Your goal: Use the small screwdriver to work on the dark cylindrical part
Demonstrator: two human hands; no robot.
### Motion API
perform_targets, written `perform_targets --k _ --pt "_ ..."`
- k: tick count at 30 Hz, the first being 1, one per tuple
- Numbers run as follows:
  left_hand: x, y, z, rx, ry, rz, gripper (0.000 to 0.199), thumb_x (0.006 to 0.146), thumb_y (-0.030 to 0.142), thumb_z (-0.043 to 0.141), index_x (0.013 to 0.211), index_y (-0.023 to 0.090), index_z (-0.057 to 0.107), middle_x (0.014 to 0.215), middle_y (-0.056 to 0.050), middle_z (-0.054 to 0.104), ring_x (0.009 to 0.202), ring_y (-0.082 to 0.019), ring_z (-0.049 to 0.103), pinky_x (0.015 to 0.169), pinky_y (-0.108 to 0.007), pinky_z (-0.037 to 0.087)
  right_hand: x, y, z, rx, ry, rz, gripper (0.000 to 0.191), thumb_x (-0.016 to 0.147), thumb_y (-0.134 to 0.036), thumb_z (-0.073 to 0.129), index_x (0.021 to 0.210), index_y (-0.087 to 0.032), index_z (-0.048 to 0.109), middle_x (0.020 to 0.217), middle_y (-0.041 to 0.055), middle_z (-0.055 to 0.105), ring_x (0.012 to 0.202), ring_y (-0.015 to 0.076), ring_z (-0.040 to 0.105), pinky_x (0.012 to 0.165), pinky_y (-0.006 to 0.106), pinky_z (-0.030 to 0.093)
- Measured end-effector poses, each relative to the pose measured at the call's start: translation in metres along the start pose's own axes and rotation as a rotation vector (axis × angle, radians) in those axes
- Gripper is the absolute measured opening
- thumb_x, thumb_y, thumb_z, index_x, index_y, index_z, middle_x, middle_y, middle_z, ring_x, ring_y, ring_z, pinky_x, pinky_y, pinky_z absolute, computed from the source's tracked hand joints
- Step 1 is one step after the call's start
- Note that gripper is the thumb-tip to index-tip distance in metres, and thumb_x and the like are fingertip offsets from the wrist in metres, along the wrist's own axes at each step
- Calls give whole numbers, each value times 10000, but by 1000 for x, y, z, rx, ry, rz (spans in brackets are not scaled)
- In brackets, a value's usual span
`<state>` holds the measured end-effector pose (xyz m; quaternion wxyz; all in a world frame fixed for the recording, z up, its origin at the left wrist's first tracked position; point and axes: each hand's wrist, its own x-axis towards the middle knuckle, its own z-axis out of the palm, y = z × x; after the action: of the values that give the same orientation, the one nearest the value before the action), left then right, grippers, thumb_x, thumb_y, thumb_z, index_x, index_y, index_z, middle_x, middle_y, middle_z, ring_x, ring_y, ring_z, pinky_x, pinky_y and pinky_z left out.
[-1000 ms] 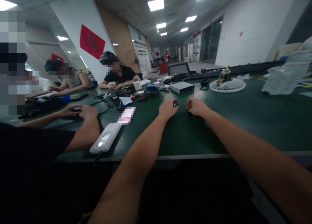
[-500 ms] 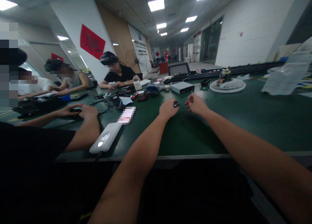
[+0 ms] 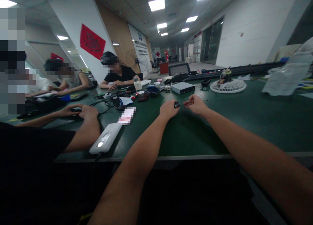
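Near the middle of the green table (image 3: 195, 137), my left hand (image 3: 168, 110) is closed round a small dark, shiny object (image 3: 176, 104) whose end shows beside the thumb. Just to its right, apart from it, is my right hand (image 3: 195, 104), with fingers bent and pressed together; a thin tip sticks up at the fingers, too small to name. Behind my hands stands a grey box (image 3: 183, 87) with a dark front.
A white fan grille (image 3: 228, 85) lies at the right, with plastic wrapping (image 3: 286, 78) beyond. Left are a phone (image 3: 127, 115), a white power bank (image 3: 106, 138), cables and a neighbour's hands (image 3: 85, 111). Another person (image 3: 119, 73) sits across the table.
The fingers of my right hand have turned and drawn closer together near my left hand. My left hand keeps its place and its hold.
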<state>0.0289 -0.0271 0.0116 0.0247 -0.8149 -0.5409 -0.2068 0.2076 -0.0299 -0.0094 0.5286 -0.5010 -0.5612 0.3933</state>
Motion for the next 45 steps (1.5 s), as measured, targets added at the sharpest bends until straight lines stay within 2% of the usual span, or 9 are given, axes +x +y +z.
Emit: perform_targets --k 5,10,15,19,23,27,32,39,45 --pt "0 1 0 3 -3 -8 377 867 443 639 1195 262 673 1101 -114 723 1011 -282 681 864 -386 539 -5 0 1 -40 -52 2 406 653 51 454 897 -260 357 915 -1 638 690 165 672 592 311 552" --pt "0 1 0 1 -9 -7 381 860 452 646 1188 260 676 1088 -120 725 994 -291 685 845 -394 544 -5 -1 -4 -227 -29 -13 367 694 14 472 912 -259 358 957 27 670 644 188 661 467 274 459" --pt "1 -1 1 -5 -2 3 384 863 448 641 1194 256 672 1103 -124 719 1002 -293 679 850 -403 542 1 4 -2 -209 -34 -8 387 664 67 443 878 -246 366 827 12 679 720 176 660 587 269 456" --pt "2 -3 3 -13 -7 10 389 866 453 637 1203 262 666 1112 -123 713 1022 -290 671 878 -410 532 1 4 -2 -174 -44 -38 397 636 62 425 885 -244 377 866 18 708 813 184 674 669 288 463" --pt "2 -3 4 -14 -13 9 398 858 461 649 1204 263 668 1109 -122 713 1024 -292 670 886 -416 531 -3 -4 -10 -395 -10 -118 383 638 29 459 914 -236 445 881 34 734 867 214 679 712 323 455" --pt "2 -2 3 -15 -24 8 400 858 447 662 1207 252 671 1120 -124 715 1035 -285 671 905 -407 529 -9 -12 -15 -679 83 -175 236 723 -106 630 902 -225 531 820 59 717 831 247 670 711 353 449" --pt "1 0 2 -2 -38 -1 388 860 434 664 1205 257 675 1130 -106 720 1052 -275 672 916 -385 530 -13 -12 -12 -777 -69 -92 449 612 -260 849 943 -222 548 806 28 714 777 239 676 647 337 464" --pt "3 -4 5 -4 -41 24 387 850 441 668 1189 254 681 1112 -108 724 1027 -278 676 897 -398 536 -14 -11 -10 -761 -65 -149 387 616 -99 722 939 -221 549 794 31 727 801 247 696 673 346 492" --pt "4 -4 6 -17 -31 86 361 839 427 665 1156 257 693 1080 -101 732 997 -283 683 877 -402 539 -8 -3 -10 -549 0 -169 379 616 -46 623 913 -232 479 816 32 737 838 242 708 733 357 506"
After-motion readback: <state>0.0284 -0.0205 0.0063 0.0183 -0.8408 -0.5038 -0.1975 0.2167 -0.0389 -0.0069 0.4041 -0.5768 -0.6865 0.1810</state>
